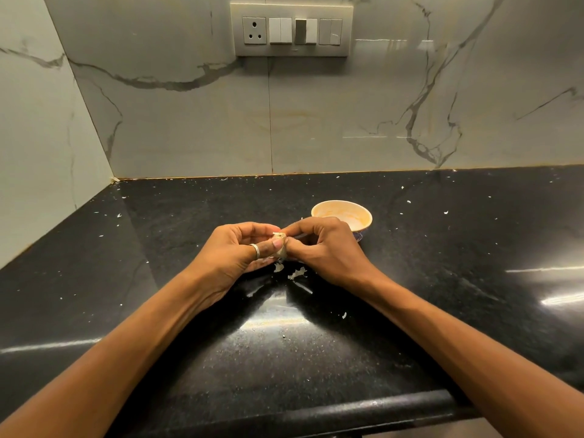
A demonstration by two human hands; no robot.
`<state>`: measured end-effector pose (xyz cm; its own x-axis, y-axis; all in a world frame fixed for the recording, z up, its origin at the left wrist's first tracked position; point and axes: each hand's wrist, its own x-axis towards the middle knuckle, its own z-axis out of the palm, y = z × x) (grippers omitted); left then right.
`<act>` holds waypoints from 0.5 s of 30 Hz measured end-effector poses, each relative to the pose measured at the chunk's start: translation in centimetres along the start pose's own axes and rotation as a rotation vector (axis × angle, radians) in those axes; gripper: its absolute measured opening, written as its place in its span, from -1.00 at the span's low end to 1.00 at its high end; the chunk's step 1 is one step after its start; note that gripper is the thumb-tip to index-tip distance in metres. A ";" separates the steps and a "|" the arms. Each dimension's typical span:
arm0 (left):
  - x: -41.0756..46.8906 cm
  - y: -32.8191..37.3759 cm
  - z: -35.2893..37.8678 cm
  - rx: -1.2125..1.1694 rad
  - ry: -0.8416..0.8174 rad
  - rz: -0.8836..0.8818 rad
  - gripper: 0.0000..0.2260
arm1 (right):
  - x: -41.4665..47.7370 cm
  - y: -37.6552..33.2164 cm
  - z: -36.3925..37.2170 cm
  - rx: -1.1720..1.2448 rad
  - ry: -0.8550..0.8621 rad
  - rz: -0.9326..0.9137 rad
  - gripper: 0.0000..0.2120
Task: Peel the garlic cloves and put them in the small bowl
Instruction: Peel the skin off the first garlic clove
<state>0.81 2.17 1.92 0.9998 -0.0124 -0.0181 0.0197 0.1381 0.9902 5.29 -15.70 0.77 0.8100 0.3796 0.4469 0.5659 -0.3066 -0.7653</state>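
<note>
This looks like a home kitchen corner. A polished black speckled stone table (221, 358) with a rounded front edge runs up to a wall (316, 121) of glossy marble-look tiles, which also turns along the left side. A switchboard (292, 29) with a round-pin socket (254, 30) sits on the wall above. A small bowl (343, 213), smeared orange inside, stands on the table, and papery flakes (297, 274), probably garlic skin, lie scattered over it.
</note>
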 end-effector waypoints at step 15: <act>0.2 0.1 0.1 0.051 0.021 -0.019 -0.77 | -0.1 -0.6 1.1 -0.033 0.082 0.071 -0.94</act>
<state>1.03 2.05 2.01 0.9992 0.0062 -0.0392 0.0385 0.0877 0.9954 4.69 -14.60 0.64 0.8573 0.2839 0.4294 0.5103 -0.3591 -0.7815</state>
